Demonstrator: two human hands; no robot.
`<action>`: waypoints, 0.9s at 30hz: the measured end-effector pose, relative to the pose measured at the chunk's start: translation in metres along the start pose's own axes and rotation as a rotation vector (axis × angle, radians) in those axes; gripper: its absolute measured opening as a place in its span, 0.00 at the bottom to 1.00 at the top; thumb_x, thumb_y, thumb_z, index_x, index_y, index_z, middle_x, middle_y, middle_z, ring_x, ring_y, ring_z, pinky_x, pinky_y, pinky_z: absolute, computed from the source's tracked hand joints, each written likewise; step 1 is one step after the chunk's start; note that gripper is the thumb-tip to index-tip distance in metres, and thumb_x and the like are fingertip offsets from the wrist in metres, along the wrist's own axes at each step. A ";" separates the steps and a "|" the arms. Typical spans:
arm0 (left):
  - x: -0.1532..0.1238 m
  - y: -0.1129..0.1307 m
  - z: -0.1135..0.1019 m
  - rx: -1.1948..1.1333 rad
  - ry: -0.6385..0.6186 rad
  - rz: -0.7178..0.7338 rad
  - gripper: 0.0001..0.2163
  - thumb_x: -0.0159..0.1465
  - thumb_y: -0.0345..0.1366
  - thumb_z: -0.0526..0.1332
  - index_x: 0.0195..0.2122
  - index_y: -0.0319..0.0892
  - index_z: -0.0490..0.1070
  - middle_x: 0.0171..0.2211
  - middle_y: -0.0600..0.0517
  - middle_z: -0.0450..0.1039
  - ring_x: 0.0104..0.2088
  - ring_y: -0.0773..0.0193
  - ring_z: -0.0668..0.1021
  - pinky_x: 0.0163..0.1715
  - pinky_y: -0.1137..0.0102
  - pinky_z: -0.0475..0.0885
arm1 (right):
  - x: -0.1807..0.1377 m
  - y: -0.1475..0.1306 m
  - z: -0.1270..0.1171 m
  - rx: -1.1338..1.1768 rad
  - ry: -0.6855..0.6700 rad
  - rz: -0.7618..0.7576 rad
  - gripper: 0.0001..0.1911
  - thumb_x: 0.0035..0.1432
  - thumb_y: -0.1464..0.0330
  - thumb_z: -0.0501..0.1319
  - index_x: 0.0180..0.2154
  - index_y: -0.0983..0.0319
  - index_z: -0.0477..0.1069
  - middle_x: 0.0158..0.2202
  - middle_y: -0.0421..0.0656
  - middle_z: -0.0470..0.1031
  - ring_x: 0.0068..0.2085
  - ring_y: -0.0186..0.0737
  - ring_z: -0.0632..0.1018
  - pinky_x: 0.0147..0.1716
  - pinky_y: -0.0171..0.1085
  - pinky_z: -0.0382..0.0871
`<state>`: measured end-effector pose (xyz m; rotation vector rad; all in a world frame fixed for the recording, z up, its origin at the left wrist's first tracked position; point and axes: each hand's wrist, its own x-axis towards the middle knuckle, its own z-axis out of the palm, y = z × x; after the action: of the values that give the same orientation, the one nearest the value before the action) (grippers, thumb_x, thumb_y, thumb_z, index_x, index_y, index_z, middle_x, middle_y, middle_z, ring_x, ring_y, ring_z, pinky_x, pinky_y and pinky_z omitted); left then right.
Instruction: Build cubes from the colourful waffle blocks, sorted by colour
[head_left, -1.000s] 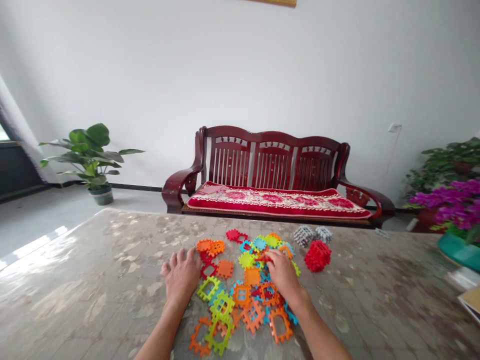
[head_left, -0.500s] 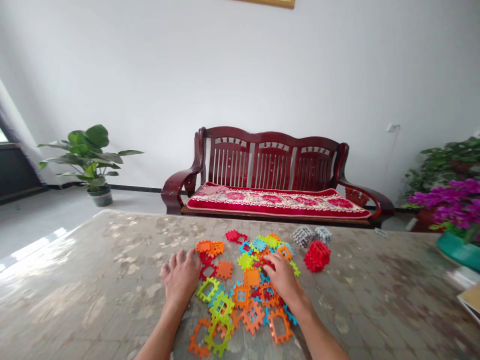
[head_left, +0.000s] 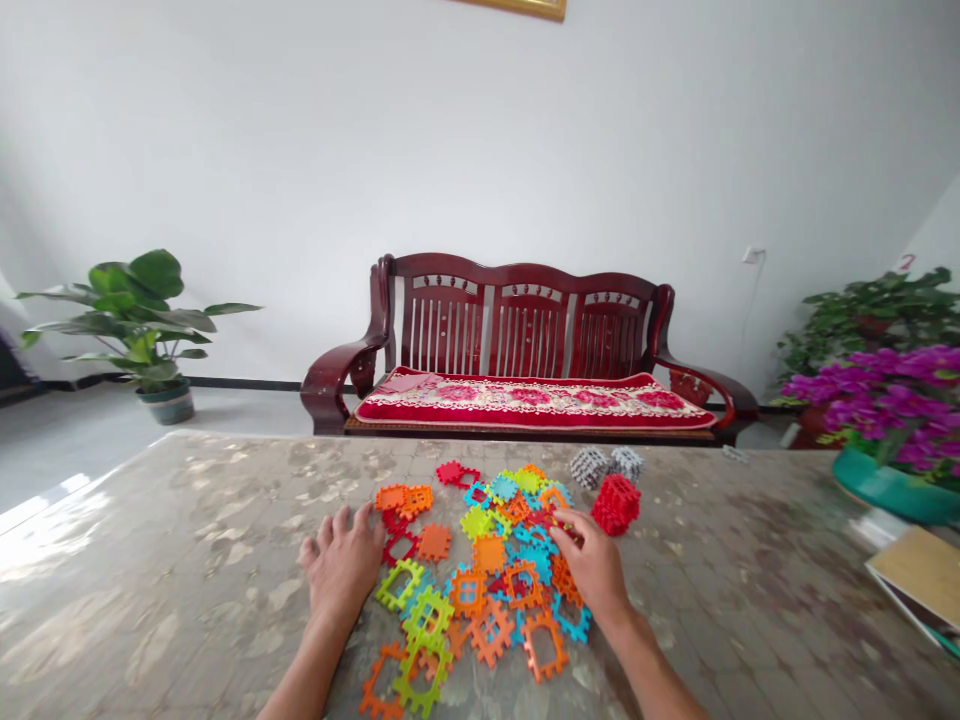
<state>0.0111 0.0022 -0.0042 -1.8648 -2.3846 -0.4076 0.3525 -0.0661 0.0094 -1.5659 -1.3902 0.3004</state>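
Note:
A heap of flat, toothed plastic tiles [head_left: 480,570] in orange, green, blue and red lies on the marbled table [head_left: 172,590]. My left hand [head_left: 341,565] rests flat on the table at the heap's left edge, fingers spread, next to red tiles [head_left: 397,535]. My right hand [head_left: 592,565] lies on the right side of the heap with its fingertips curled on a red tile near the assembled red cube [head_left: 615,503]. Two grey-white cubes [head_left: 604,464] stand just behind the red cube.
A dark wooden bench [head_left: 525,360] with a red cushion stands behind the table. A teal pot of purple flowers [head_left: 892,440] and books [head_left: 919,580] sit at the table's right edge. A leafy plant [head_left: 139,320] stands on the floor at left.
My right hand has slid right across the heap, towards the red cube. The left hand stays put. The camera has turned a little to the right.

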 end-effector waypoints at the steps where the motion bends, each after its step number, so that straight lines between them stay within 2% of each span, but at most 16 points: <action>1: 0.000 0.000 0.000 0.000 0.000 0.000 0.23 0.68 0.45 0.45 0.60 0.49 0.68 0.62 0.45 0.66 0.62 0.48 0.63 0.60 0.51 0.54 | -0.002 0.005 -0.006 -0.011 0.023 0.006 0.16 0.56 0.58 0.58 0.39 0.59 0.78 0.44 0.48 0.81 0.46 0.47 0.80 0.48 0.44 0.72; 6: 0.001 -0.001 0.000 -0.005 0.004 0.007 0.23 0.68 0.45 0.45 0.60 0.49 0.68 0.61 0.45 0.66 0.62 0.48 0.64 0.59 0.51 0.55 | -0.010 0.020 -0.027 -0.169 0.111 0.044 0.17 0.56 0.57 0.56 0.40 0.58 0.77 0.43 0.48 0.80 0.43 0.46 0.80 0.46 0.44 0.72; 11: 0.000 0.000 -0.001 -0.001 0.013 0.013 0.22 0.68 0.45 0.46 0.59 0.49 0.69 0.61 0.44 0.66 0.62 0.48 0.65 0.58 0.53 0.56 | -0.011 0.027 -0.038 -0.399 0.156 0.052 0.16 0.58 0.56 0.54 0.40 0.57 0.75 0.42 0.46 0.80 0.42 0.45 0.79 0.41 0.41 0.70; 18: 0.001 -0.001 0.000 0.008 0.009 0.009 0.23 0.69 0.45 0.45 0.59 0.49 0.69 0.61 0.44 0.66 0.62 0.49 0.65 0.59 0.52 0.56 | -0.016 0.031 -0.037 -0.670 0.040 0.078 0.10 0.58 0.58 0.58 0.37 0.56 0.74 0.39 0.44 0.79 0.40 0.46 0.79 0.35 0.39 0.66; 23: 0.000 0.001 -0.003 0.002 0.002 0.006 0.23 0.68 0.45 0.45 0.60 0.49 0.68 0.61 0.44 0.66 0.62 0.48 0.64 0.59 0.52 0.55 | -0.019 0.029 -0.030 -0.644 0.009 0.050 0.09 0.60 0.60 0.58 0.35 0.57 0.72 0.37 0.44 0.77 0.40 0.46 0.78 0.35 0.39 0.65; 27: -0.001 0.002 -0.005 -0.004 0.001 0.002 0.23 0.69 0.45 0.45 0.60 0.48 0.68 0.61 0.44 0.66 0.62 0.48 0.64 0.59 0.52 0.55 | -0.020 0.033 -0.028 -0.523 0.010 0.007 0.15 0.64 0.56 0.53 0.34 0.57 0.72 0.36 0.44 0.77 0.38 0.45 0.78 0.35 0.38 0.65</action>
<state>0.0125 0.0000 0.0009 -1.8678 -2.3829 -0.4128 0.3867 -0.0921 -0.0108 -1.9883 -1.5330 -0.0793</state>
